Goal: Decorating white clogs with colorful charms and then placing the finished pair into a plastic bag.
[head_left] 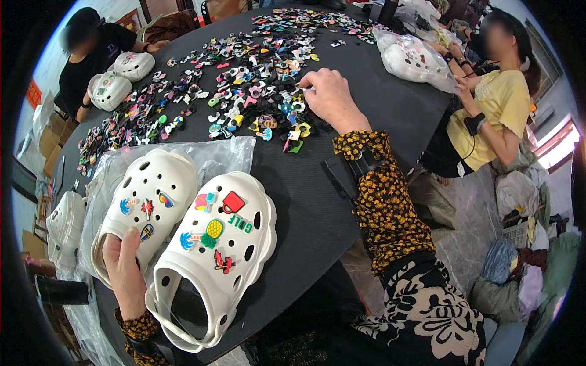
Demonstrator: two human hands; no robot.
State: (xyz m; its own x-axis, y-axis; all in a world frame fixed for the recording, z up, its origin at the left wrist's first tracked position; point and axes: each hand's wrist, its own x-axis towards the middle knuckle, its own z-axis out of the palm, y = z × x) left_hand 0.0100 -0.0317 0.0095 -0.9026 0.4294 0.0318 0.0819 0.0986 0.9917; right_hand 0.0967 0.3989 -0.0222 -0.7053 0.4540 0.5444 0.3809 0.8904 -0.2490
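Observation:
My left hand (124, 262) grips a white clog (149, 189) at its open heel side, thumb pressed on the upper beside a small shield-shaped charm (146, 232). That clog carries several charms, among them a blue palm tree. A second white clog (244, 201) leans close on the right, overlapping my left wrist. It bears a pineapple charm (214, 229), a red bag charm (232, 202), green letters and others. My right hand (334, 100) reaches to the right edge of a heap of colourful shoe charms (268, 97). Its fingers are curled together; whatever they pinch is hidden.
Charms spread across the dark table (311, 189). Clear plastic bags (229, 152) lie under the clogs. Another white clog (64, 229) stands at the left edge. Two people sit across: one by white clogs (110, 91) at left, one by bagged clogs (412, 58) at right.

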